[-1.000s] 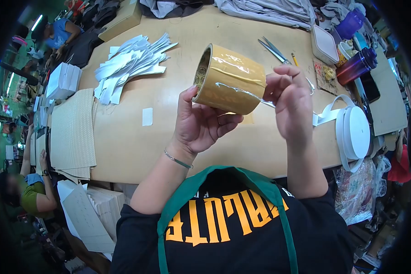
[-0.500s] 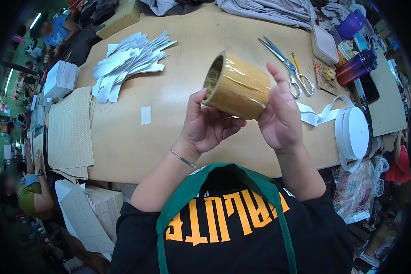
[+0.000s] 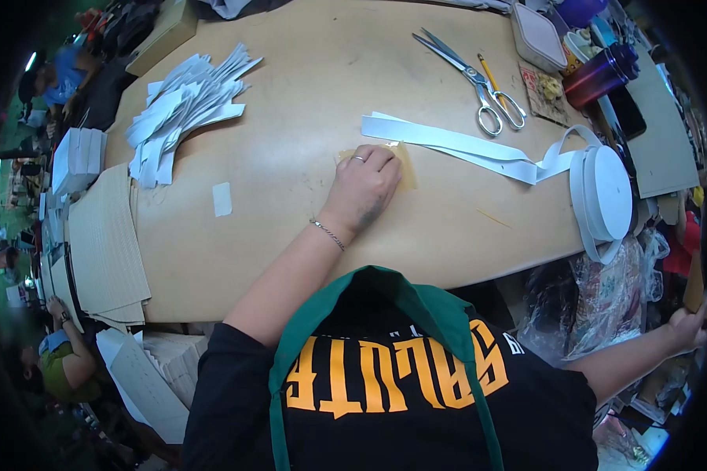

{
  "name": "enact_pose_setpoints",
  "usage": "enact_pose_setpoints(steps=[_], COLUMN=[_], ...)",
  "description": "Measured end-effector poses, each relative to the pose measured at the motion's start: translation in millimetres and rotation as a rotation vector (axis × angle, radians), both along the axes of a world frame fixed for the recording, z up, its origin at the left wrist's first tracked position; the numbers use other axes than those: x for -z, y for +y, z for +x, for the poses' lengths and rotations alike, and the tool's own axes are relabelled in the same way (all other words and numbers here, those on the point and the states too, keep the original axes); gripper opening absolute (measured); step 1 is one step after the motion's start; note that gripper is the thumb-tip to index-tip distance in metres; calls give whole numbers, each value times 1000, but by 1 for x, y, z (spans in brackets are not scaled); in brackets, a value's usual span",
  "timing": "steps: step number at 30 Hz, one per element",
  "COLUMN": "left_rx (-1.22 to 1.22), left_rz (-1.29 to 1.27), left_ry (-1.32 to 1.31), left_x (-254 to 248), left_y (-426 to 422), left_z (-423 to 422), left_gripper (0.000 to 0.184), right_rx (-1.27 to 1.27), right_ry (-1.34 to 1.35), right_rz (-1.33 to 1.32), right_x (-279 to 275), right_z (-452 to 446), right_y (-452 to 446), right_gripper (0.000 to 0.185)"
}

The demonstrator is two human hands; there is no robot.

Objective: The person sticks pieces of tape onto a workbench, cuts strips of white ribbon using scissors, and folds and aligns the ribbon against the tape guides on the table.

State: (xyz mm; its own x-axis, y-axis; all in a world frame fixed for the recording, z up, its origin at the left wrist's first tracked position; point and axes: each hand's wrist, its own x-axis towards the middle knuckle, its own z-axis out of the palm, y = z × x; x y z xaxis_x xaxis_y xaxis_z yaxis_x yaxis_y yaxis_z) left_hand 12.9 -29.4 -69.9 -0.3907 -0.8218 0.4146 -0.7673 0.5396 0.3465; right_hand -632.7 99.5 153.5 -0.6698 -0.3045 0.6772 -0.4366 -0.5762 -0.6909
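Though curled, left hand [image 3: 365, 188] atop tape [image 3: 408, 176].

Across the clock face of the view, the pale tan tabletop [image 3: 283, 212] looks smooth, with a soft sheen. At the centre, the tape [image 3: 408, 174] is thin, translucent plastic film with a glossy surface. The scissors [image 3: 476, 77] at one o'clock are shiny, smooth metal; the bottle [image 3: 601, 76] at two has a glossy finish. At three, the white band roll [image 3: 611, 192] appears matt. The sheets [image 3: 102, 243] at nine show a rough, textured face, while the plastic wrap [image 3: 609, 302] towards four is clear, crinkled and shiny. The apron strap [image 3: 445, 302] is matt green cloth
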Motion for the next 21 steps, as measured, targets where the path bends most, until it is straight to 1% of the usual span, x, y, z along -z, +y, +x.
enact_pose_setpoints(steps=[3, 6, 9, 10, 12, 15, 18, 19, 21], left_rx=[26, 42, 82, 80, 69, 70, 146, 148, 263], left_rz=[2, 36, 255, 298, 385, 406, 443, 463, 400], left_ry=[-119, -264, -322, -380, -491, -598, -492, -427, -496], left_x=[7, 8, 10, 5, -6, -19, -16, -13, -9], left_y=[-4, -4, -7, -8, -8, -6, 16, 25, 34], left_z=[-9, -13, -8, -9, -10, -14, -31, -38, -46], left_gripper=[24, 38, 49, 52, 57, 66, 76, 84, 86], right_rx=[398, 687, 904, 957, 1029, 1085, 1088, 1088, 1096], right_ry=[4, 29, 83, 101, 146, 191, 223, 229, 236], right_rz=[108, 323, 608, 702, 869, 1064, 1192, 1218, 1273], right_x=[3, 14, 29, 34, 47, 68, 86, 90, 95], right_z=[-76, -135, -181, -192, -209, -223, -232, -234, -246], right_y=[33, 46, 39, 34, 23, 9, 4, 2, -1], right_gripper=[65, 62, 60, 59, 57, 55, 53, 52, 51])
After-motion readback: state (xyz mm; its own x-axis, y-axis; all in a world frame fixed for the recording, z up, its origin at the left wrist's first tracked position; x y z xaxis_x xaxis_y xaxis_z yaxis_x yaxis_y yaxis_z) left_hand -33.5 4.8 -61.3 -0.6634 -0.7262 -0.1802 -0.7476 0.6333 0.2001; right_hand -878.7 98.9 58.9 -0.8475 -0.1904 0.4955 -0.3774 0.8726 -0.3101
